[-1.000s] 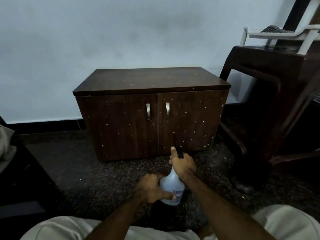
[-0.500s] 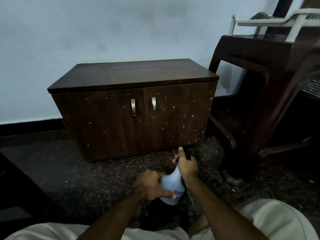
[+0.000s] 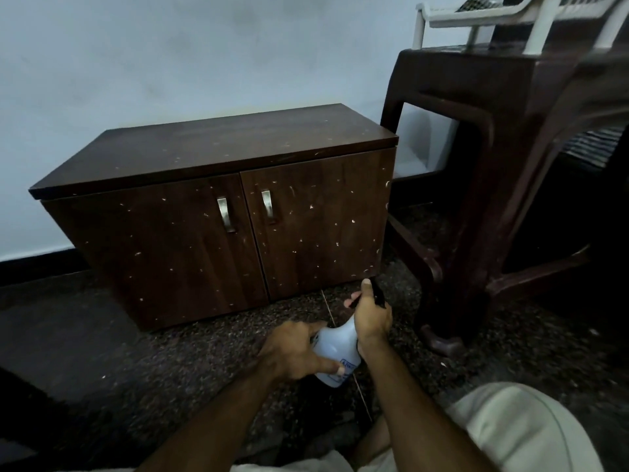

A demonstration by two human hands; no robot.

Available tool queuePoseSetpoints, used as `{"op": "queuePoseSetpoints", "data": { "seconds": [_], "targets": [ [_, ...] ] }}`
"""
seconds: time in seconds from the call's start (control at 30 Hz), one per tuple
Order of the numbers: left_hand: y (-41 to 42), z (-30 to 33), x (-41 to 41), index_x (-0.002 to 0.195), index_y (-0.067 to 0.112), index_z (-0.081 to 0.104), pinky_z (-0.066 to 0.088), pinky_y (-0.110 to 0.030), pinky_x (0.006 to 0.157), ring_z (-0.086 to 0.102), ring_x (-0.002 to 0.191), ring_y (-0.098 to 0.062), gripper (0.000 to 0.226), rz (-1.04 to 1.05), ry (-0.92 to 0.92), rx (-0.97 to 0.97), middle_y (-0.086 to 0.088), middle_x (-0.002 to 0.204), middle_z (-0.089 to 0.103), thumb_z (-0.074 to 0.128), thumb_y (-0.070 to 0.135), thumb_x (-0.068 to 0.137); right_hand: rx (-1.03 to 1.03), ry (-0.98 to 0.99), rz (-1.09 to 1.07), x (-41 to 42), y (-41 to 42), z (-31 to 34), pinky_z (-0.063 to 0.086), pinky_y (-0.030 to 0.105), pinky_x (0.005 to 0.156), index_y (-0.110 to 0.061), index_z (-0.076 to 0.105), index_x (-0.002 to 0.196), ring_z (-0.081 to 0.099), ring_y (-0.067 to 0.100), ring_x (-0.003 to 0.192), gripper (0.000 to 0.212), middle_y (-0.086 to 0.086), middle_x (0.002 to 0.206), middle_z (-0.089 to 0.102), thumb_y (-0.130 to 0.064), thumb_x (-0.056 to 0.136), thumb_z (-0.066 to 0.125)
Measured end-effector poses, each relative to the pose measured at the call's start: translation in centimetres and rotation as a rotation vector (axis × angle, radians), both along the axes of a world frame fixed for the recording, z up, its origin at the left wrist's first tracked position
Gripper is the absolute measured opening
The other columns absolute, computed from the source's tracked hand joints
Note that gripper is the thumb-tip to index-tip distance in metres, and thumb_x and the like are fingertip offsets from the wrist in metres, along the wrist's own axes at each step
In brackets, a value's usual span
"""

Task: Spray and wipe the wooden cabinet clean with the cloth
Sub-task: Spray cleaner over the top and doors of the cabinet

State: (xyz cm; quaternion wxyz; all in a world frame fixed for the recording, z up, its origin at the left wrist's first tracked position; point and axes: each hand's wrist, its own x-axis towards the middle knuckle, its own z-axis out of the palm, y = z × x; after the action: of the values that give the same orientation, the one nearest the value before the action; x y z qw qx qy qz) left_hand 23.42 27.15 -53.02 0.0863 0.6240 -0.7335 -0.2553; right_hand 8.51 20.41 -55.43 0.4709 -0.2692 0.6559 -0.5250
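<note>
White plastic spray bottle [image 3: 335, 356] stands nearly upright above the speckled floor [image 3: 143, 376], its long axis leaning slightly right toward the top, black nozzle aimed at the wooden cabinet [image 3: 218, 212]. The right hand [image 3: 371, 316] grasps its neck, thumb raised along the trigger head. Below that grip, the left hand [image 3: 294, 349] wraps the bottle's body. Beyond the nozzle, pale flecks dot the cabinet's doors. A dark chair [image 3: 493, 185] stands to the right.

White chair [image 3: 524, 15] cut off, blurred.
</note>
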Motion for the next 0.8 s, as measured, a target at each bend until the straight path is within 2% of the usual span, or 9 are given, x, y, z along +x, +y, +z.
{"op": "queuePoseSetpoints", "data": {
  "seconds": [0.07,0.13,0.27,0.33,0.43,0.5,0.63,0.7,0.8],
  "targets": [
    [-0.3,0.3,-0.6,0.115,0.039,0.068,0.057,-0.028,0.076,0.069,0.086,-0.001,0.072,-0.017,0.007,0.001,0.017,0.097,0.076,0.075,0.08,0.056,0.018,0.012,-0.011,-0.7,-0.2,0.3,0.052,0.043,0.084,-0.012,0.07,0.071,0.069,0.023,0.074,0.055,0.002,0.063,0.073,-0.061,0.091,0.052],
    [-0.5,0.4,-1.0,0.121,0.043,0.066,0.058,-0.03,0.083,0.069,0.093,0.0,0.075,-0.012,0.035,-0.005,0.019,0.104,0.076,0.075,0.079,0.056,0.029,0.041,-0.017,-1.1,-0.3,0.9,0.048,0.039,0.083,-0.014,0.07,0.075,0.067,0.021,0.079,0.054,0.0,0.068,0.074,-0.062,0.092,0.051],
    [-0.8,0.1,-1.1,0.131,0.051,0.06,0.057,-0.029,0.088,0.068,0.101,0.003,0.084,0.032,0.109,-0.046,0.023,0.113,0.074,0.078,0.076,0.053,-0.114,0.124,0.055,-0.6,-0.4,2.7,0.048,0.035,0.091,-0.018,0.077,0.091,0.068,0.011,0.088,0.046,-0.007,0.08,0.076,-0.058,0.094,0.054],
    [-0.8,0.2,-1.1,0.132,0.051,0.06,0.057,-0.026,0.087,0.068,0.099,0.005,0.086,0.065,0.134,-0.074,0.025,0.111,0.074,0.08,0.075,0.051,-0.178,0.232,0.108,-0.1,-0.4,3.5,0.049,0.036,0.094,-0.023,0.077,0.094,0.067,0.012,0.093,0.047,-0.009,0.083,0.076,-0.063,0.093,0.05],
    [-0.7,0.5,-1.1,0.123,0.049,0.067,0.057,-0.025,0.083,0.069,0.093,0.007,0.079,0.066,0.13,-0.065,0.024,0.106,0.076,0.082,0.076,0.05,-0.224,0.454,0.18,0.4,-0.1,4.3,0.05,0.04,0.094,-0.026,0.075,0.096,0.069,0.021,0.099,0.065,-0.004,0.091,0.076,-0.078,0.084,0.038],
    [-0.5,0.7,-1.0,0.112,0.045,0.072,0.058,-0.027,0.08,0.069,0.088,0.008,0.071,0.068,0.132,-0.055,0.025,0.101,0.077,0.082,0.076,0.049,-0.236,0.569,0.206,0.7,0.4,5.2,0.049,0.038,0.091,-0.025,0.074,0.095,0.068,0.027,0.101,0.057,0.0,0.094,0.076,-0.072,0.089,0.044],
    [-0.2,0.9,-0.6,0.112,0.047,0.071,0.058,-0.026,0.082,0.068,0.09,0.011,0.069,0.09,0.157,-0.079,0.028,0.102,0.075,0.085,0.073,0.05,-0.291,0.562,0.237,0.9,1.4,6.8,0.042,0.033,0.082,-0.025,0.073,0.096,0.066,0.025,0.099,0.042,-0.003,0.092,0.073,-0.06,0.095,0.051],
    [-0.3,1.1,-0.6,0.119,0.046,0.067,0.058,-0.027,0.085,0.068,0.096,0.007,0.076,0.101,0.16,-0.104,0.025,0.108,0.075,0.084,0.074,0.05,-0.315,0.517,0.263,1.0,1.4,6.7,0.043,0.031,0.079,-0.026,0.071,0.095,0.067,0.021,0.093,0.041,-0.011,0.083,0.069,-0.06,0.095,0.05],
    [-0.4,1.5,-0.6,0.13,0.046,0.061,0.056,-0.026,0.088,0.067,0.103,0.003,0.087,0.116,0.174,-0.119,0.025,0.115,0.072,0.083,0.072,0.05,-0.354,0.497,0.226,1.0,1.1,6.6,0.049,0.033,0.079,-0.027,0.07,0.092,0.068,0.016,0.086,0.046,-0.01,0.08,0.071,-0.067,0.092,0.046]
  ]
}}
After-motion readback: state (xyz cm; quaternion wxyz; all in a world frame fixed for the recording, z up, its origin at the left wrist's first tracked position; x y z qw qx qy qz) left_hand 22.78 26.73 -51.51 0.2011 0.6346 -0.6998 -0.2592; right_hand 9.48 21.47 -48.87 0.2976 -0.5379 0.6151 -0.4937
